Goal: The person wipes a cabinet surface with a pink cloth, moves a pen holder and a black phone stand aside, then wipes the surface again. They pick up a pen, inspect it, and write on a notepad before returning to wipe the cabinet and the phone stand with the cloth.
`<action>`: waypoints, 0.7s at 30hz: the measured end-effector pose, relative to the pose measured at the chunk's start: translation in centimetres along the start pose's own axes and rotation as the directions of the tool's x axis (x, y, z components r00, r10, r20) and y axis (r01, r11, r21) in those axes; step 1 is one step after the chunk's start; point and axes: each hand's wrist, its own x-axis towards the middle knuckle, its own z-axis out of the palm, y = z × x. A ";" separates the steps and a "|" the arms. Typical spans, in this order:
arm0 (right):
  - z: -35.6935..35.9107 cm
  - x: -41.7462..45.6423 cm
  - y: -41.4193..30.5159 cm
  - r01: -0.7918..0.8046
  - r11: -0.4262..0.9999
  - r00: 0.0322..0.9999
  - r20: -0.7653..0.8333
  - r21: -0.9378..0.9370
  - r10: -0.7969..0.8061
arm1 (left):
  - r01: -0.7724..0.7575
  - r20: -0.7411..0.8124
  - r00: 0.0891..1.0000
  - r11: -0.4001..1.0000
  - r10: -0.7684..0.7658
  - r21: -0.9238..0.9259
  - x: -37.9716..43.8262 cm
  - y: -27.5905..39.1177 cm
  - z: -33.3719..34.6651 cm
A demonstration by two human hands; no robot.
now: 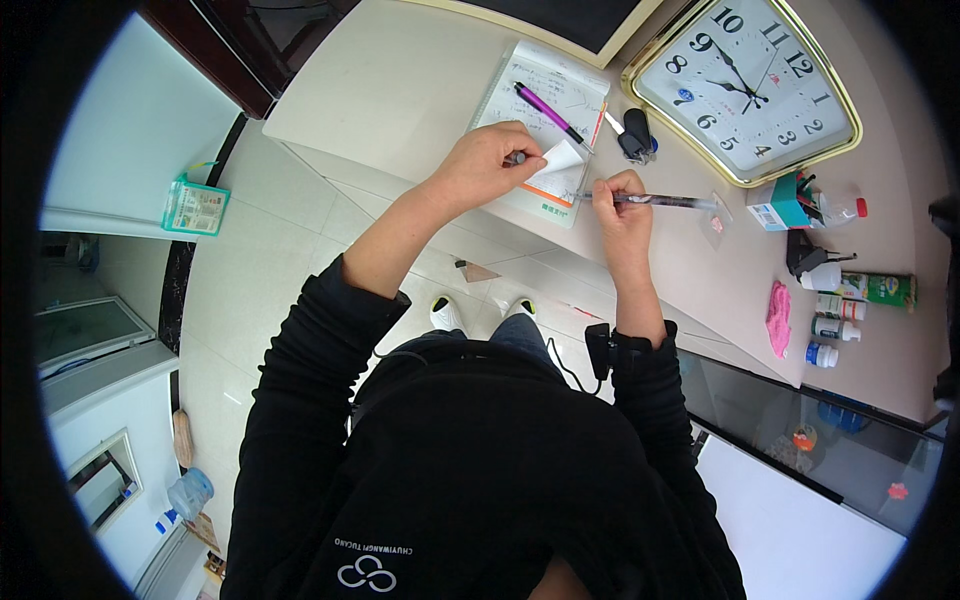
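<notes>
My left hand (491,161) rests over a notepad (510,109) with handwriting on its page. Its thumb and finger pinch a white piece of paper (564,157); whether this is loose or a lifted page corner is hard to tell. A small grey cylinder (516,157) shows within that same hand. Just right of the notepad, my right hand (624,206) grips a clear-barrelled pen (667,200), its tip pointing left towards the pad's lower corner. A purple pen (551,112) lies slantwise across the page.
On the desk (375,90) right of the pad lie black keys (636,136) and a clear plastic wrapper (718,220). A gold-framed clock (742,90), a teal box (780,204), several bottles (834,330) and a pink cloth (778,319) stand or lie further right.
</notes>
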 end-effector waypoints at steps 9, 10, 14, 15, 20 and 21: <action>-0.1 0.0 0.1 0.004 1.000 1.000 -0.017 0.024 -0.004 | 0.007 0.004 1.000 1.000 -0.007 -0.008 0.0 0.1 0.0; -0.1 0.0 0.1 0.005 1.000 1.000 -0.013 0.026 -0.004 | 0.004 0.002 1.000 1.000 -0.004 -0.010 0.0 0.0 0.0; -0.1 0.1 0.2 -0.009 1.000 1.000 -0.007 0.026 0.009 | 0.009 0.006 1.000 1.000 -0.009 0.009 0.0 0.1 -0.1; -0.1 0.1 0.2 -0.016 1.000 1.000 -0.008 0.025 0.016 | 0.007 0.003 1.000 1.000 -0.007 0.011 0.0 0.1 0.0; -0.2 0.1 0.3 -0.007 1.000 1.000 -0.013 0.011 0.007 | -0.006 -0.004 1.000 1.000 0.006 0.021 0.0 0.2 0.0; -0.2 0.1 0.3 -0.007 1.000 1.000 -0.011 0.011 0.007 | -0.006 -0.004 1.000 1.000 0.006 0.020 -0.1 0.1 0.0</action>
